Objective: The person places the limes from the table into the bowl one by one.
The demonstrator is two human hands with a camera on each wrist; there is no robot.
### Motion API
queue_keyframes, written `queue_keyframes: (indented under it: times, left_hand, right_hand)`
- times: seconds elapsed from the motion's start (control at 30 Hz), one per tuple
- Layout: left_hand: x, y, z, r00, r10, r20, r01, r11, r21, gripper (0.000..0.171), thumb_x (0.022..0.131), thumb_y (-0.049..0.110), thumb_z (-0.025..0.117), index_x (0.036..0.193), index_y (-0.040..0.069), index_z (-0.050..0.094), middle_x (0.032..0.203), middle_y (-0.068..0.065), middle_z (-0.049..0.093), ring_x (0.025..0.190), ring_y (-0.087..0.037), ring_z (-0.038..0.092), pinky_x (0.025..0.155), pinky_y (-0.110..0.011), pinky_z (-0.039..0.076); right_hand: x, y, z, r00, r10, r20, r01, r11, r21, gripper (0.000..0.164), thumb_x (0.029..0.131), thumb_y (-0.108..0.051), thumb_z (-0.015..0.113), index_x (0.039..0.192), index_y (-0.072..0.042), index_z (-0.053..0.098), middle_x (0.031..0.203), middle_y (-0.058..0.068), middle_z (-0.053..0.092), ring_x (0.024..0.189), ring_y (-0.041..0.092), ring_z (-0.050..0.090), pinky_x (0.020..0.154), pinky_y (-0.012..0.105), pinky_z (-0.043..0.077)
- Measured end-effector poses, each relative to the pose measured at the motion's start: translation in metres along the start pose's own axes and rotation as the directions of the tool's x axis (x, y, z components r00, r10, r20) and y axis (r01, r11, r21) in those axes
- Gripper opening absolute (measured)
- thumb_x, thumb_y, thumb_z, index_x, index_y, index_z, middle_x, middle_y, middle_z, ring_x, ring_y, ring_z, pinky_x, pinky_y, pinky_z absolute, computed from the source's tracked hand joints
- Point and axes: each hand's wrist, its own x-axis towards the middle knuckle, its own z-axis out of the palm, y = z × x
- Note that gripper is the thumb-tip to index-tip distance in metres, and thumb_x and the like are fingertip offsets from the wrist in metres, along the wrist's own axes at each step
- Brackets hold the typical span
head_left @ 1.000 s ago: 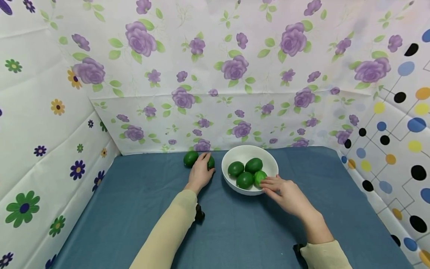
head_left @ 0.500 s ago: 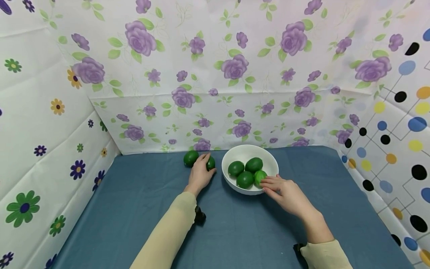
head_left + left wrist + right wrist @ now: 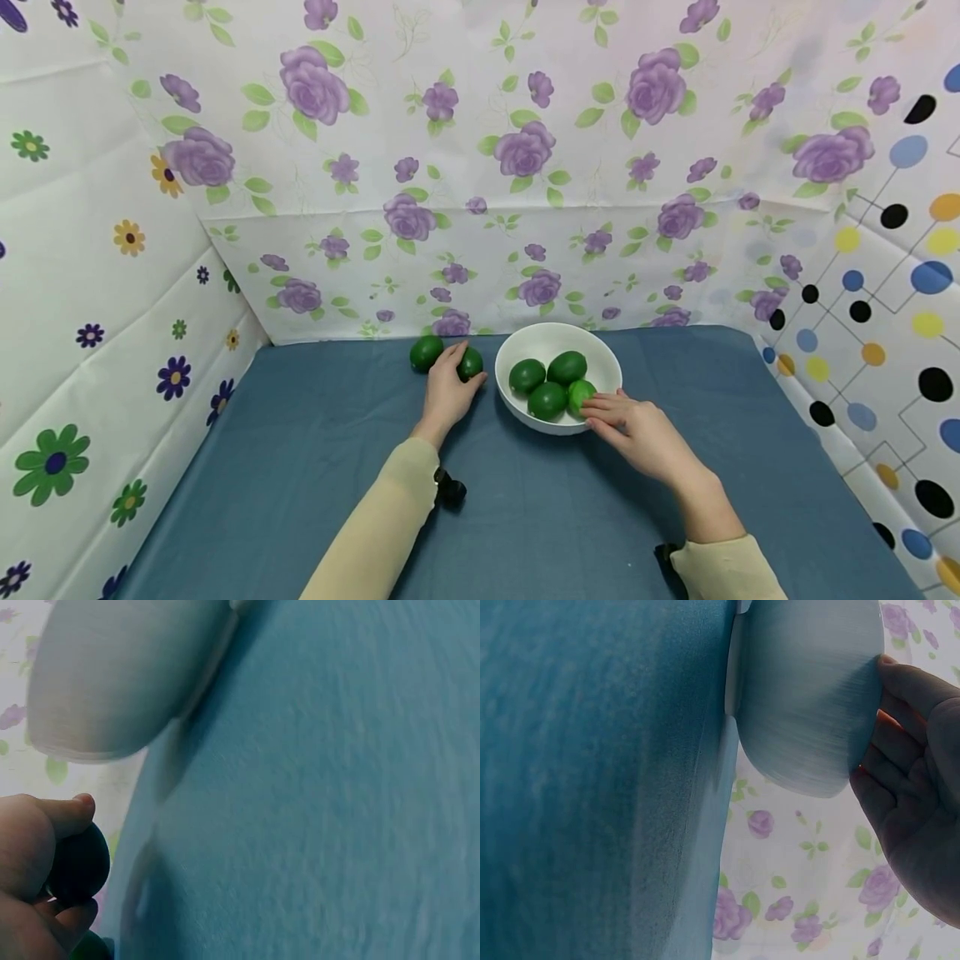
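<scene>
My left hand (image 3: 447,392) holds a dark green oval fruit (image 3: 470,364) between thumb and fingers; in the left wrist view the dark fruit (image 3: 81,864) shows between thumb and fingertips. Just left of that hand lies another dark green fruit (image 3: 426,354). To its right stands a white bowl (image 3: 506,400) with three dark green fruits (image 3: 547,402) and one brighter green lime (image 3: 580,396) inside. My right hand (image 3: 637,433) rests at the bowl's right front rim, its fingers fairly straight and overlapping the lime. In the right wrist view, its thumb (image 3: 911,682) touches the rim.
A blue cloth (image 3: 315,467) covers the table. Behind it hangs a white sheet with purple roses (image 3: 408,218), close to the bowl and fruits. Patterned sheets enclose the left side (image 3: 172,379) and right side (image 3: 933,383). A black wrist mount (image 3: 450,490) is under the left sleeve.
My left hand has shifted slightly right with the fruit, and more of the fruit shows now. The right hand and the bowl stay where they were.
</scene>
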Motion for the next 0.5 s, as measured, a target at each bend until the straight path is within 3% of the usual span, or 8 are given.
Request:
queue_keyframes:
  times: [0.17, 0.5]
  left_hand:
    - [-0.004, 0.003, -0.001, 0.999, -0.008, -0.051, 0.004, 0.995, -0.095, 0.071, 0.095, 0.017, 0.086, 0.157, 0.003, 0.054, 0.157, -0.019, 0.053, 0.146, -0.039, 0.049, 0.119, -0.056, 0.042]
    - [-0.018, -0.003, -0.001, 0.994, -0.058, -0.088, 0.041, 0.982, -0.186, 0.07, 0.096, 0.021, 0.085, 0.157, 0.005, 0.055, 0.159, -0.019, 0.052, 0.149, -0.038, 0.046, 0.121, -0.056, 0.039]
  right_hand:
    - [0.0, -0.001, 0.0, 1.0, -0.001, -0.002, 0.001, 1.0, -0.001, 0.03, 0.104, -0.02, 0.074, 0.132, -0.009, 0.079, 0.135, 0.004, 0.073, 0.139, 0.031, 0.06, 0.123, 0.06, 0.032]
    - [0.0, -0.002, 0.0, 1.0, 0.01, 0.006, -0.01, 1.0, 0.003, 0.031, 0.105, -0.022, 0.073, 0.133, -0.01, 0.078, 0.136, 0.003, 0.073, 0.14, 0.031, 0.059, 0.124, 0.06, 0.031]
